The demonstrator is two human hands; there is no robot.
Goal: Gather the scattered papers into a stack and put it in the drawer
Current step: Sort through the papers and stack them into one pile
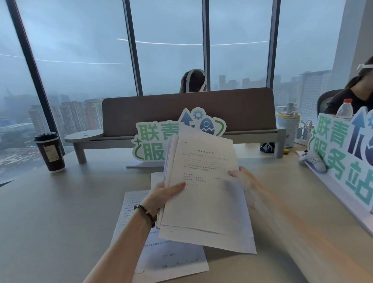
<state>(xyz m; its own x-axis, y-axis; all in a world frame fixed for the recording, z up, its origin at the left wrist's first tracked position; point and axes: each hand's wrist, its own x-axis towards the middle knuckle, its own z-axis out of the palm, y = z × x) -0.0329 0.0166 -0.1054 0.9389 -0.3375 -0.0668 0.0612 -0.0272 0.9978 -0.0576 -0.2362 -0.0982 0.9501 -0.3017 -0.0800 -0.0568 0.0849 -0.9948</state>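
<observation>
windows (83,42): floor-to-ceiling glass with dark mullions, far behind the centre sign; grey haze, tower blocks below.
coffee cup (50,151): dark paper cup with black lid, upright on the desk, well left of the centre sign.
desk (52,210): pale beige top, runs full width under everything.
shelf riser (84,136): grey, rounded end, just behind and left of the centre sign; brown divider panel (161,113) stands on it.
loose sheets (173,261): printed pages flat on the desk, in front of the centre sign, partly under the held stack; they overlap, count unclear.
left hand (164,196): grips the paper stack at its left edge, thumb on top of the front page, fingers hidden behind; dark bead bracelet (146,214) on the wrist.
paper stack (203,190): white printed pages, edges uneven, held up off the desk and tilted toward the camera, covering the lower right of the centre sign.
centre sign (154,140): white cutout board, green characters, blue arrow, gear and egg, standing upright on the desk.
person behind divider (193,81): only the top of a head with a white strap shows, beyond the centre sign.
right hand (245,181): motion-blurred, at the stack's right edge, thumb on the front page; grip on it looks likely, the rest of the fingers can't tell.
plastic bottle (345,109): clear, red cap, right of the centre sign, behind the side sign.
side sign (350,155): same design, angled along the desk's right edge.
seated person (356,98): dark top, far right of the centre sign.
</observation>
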